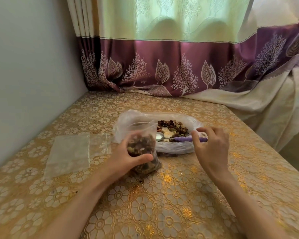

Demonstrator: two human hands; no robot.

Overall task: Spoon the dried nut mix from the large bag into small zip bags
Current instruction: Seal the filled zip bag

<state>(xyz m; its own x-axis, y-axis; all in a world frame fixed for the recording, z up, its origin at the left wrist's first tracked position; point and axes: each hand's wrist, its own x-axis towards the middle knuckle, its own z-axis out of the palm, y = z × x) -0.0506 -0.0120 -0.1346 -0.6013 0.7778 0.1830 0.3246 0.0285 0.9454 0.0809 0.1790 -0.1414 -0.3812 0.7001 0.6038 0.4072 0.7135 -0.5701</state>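
A small zip bag (141,145) filled with nut mix stands upright on the table, its mouth open at the top. My left hand (124,157) grips it around the middle. Behind it lies the large clear bag (178,145), spread open, with dried nut mix (174,126) inside. A spoon with a purple handle (185,139) and a metal bowl lies across the large bag. My right hand (212,145) hovers over the spoon's handle with its fingers loosely spread, the thumb tip right at the handle; it holds nothing.
Empty clear zip bags (69,152) lie flat on the table to the left. A yellow floral cloth (162,204) covers the table. A wall runs along the left side, and a purple and cream curtain (162,66) hangs at the back.
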